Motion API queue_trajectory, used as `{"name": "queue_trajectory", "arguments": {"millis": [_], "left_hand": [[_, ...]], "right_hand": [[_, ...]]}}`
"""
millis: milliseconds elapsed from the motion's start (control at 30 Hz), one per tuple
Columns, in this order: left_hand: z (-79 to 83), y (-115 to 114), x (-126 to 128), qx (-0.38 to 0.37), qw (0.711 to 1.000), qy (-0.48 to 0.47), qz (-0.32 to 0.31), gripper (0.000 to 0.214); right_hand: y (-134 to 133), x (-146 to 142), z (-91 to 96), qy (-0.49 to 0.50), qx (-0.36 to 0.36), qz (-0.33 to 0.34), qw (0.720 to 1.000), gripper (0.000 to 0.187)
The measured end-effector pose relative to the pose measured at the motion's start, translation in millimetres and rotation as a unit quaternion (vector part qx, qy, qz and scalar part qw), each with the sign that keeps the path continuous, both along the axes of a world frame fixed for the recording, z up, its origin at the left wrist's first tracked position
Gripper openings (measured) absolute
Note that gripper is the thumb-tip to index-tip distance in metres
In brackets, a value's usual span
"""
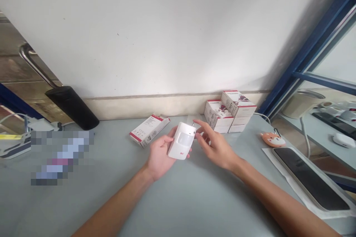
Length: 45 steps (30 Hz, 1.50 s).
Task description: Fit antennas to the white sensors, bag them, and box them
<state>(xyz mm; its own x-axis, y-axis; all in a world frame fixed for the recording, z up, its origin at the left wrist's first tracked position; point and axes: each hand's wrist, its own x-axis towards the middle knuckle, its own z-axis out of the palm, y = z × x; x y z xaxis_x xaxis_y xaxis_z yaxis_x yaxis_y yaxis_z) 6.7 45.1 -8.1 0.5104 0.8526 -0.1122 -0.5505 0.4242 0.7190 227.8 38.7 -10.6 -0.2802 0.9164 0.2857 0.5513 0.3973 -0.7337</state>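
A white motion sensor (pixel 182 144) with a frosted window and small red print rests in my left hand (pixel 161 157). My left thumb lies along its side edge, and the fingers wrap behind it, with some tips showing at the far edge. A short metal antenna (pixel 193 123) sticks up from the sensor's top corner. At that corner is my right hand (pixel 218 148), its index fingertip at the antenna and its thumb apart below, near the sensor's side. A red and white box (pixel 148 129) lies on the table just behind my left hand.
Stacked red and white boxes (pixel 236 113) stand by the wall at the right. Right of my arm are an orange animal-face case (pixel 272 139) and a dark-screened phone (pixel 308 177) on white paper. At the left are a black padded bar (pixel 72 107) and a pixelated item (pixel 61 157).
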Motion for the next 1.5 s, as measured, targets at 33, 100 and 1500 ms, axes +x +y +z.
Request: {"name": "queue_trajectory", "arguments": {"millis": [33, 100, 1500], "left_hand": [[-0.6, 0, 0, 0.002, 1.000, 0.004, 0.002, 0.058], [-2.3, 2, -1, 0.008, 1.000, 0.011, 0.006, 0.060], [0.3, -5, 5, 0.073, 0.994, 0.034, -0.072, 0.049]], "right_hand": [[0, 0, 0.0, 0.004, -0.003, 0.001, 1.000, 0.048], [1, 0, -0.2, 0.007, -0.007, -0.001, 1.000, 0.047], [5, -4, 9.9, 0.299, -0.200, -0.009, 0.933, 0.039]]}}
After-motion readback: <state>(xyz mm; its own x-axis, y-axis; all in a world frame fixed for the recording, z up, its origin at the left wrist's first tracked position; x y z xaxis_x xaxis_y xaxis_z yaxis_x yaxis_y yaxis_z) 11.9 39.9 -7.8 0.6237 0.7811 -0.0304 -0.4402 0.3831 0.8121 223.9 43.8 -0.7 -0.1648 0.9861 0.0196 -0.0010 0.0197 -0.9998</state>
